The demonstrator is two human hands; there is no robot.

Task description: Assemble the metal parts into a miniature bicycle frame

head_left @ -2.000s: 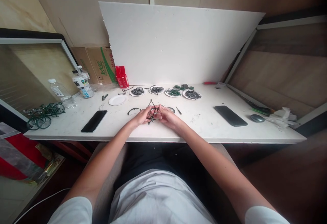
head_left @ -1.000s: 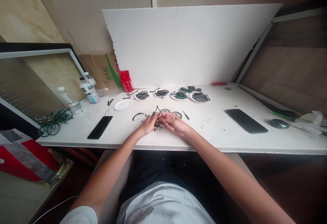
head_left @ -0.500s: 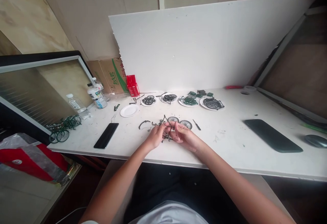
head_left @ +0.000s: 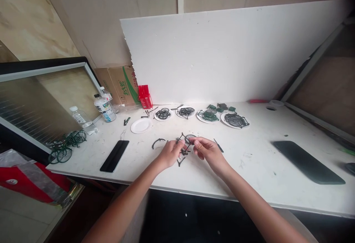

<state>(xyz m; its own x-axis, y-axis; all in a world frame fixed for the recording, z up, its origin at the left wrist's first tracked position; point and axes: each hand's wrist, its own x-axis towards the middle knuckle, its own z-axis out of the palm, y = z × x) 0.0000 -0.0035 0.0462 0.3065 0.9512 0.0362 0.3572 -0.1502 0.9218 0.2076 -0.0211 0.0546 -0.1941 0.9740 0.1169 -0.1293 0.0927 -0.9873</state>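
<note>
"White tabletop [head_left: 235, 184], pale board [head_left: 222, 58] standing along its back: a person works bare-handed over small bicycle parts. What is in the hands?"

"One dark miniature bicycle frame [head_left: 186, 152], held up between them near the middle of the table's front half. Its thin forked ends stick out above and below the fingers."

"And the grip?"

"Narrow on both sides. The left hand [head_left: 171, 153] closes thumb and fingers on the frame's left side; the right hand [head_left: 210, 153] pinches a thin tube at its right. Exactly which tube is too small to tell."

"What lies around them?"

"Just behind the fingers, a spoked wheel [head_left: 190, 138], partly hidden. Left of the left hand, a curved black fender [head_left: 157, 142]; beside the right hand, a slim dark tool [head_left: 219, 145], partly covered by it."

"And farther out?"

"Toward the board, a white plate [head_left: 199, 117] bears green parts [head_left: 208, 115], others darker ones. A phone [head_left: 114, 156] lies to the left, and near the table's left corner stand green miniature bicycles [head_left: 65, 149], close together."
</note>
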